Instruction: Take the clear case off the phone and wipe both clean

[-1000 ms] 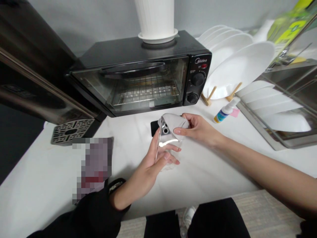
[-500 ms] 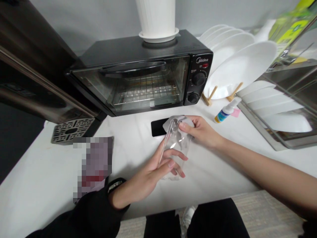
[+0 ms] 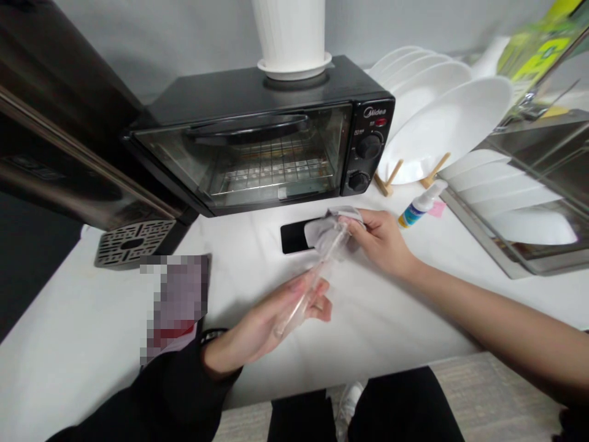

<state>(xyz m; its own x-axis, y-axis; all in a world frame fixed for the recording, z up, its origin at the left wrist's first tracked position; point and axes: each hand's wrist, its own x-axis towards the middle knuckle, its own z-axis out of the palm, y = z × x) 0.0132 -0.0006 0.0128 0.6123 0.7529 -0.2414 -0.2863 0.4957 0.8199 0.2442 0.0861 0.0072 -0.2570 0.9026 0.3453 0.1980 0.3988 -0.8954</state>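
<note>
My left hand (image 3: 264, 328) holds a clear phone case (image 3: 299, 307), tilted nearly edge-on, with the fingers curled around its far side. A grey cloth (image 3: 323, 232) is pinched in my right hand (image 3: 381, 240) and pressed over the upper end of the case. Behind the cloth, a black phone (image 3: 292, 237) lies flat on the white counter (image 3: 377, 325), its right part covered from sight. A small spray bottle (image 3: 418, 207) with a blue label stands just right of my right hand.
A black toaster oven (image 3: 262, 159) with a white pot (image 3: 292, 37) on top stands behind my hands. White plates (image 3: 442, 135) lean in a wooden rack, beside a sink (image 3: 483, 239) holding more plates. At left are a drip tray (image 3: 133, 242) and a partly blurred pouch (image 3: 184, 294).
The phone case has turned from facing up to nearly edge-on. My right hand has shifted slightly right with the cloth, now bunched around the case's upper end.
</note>
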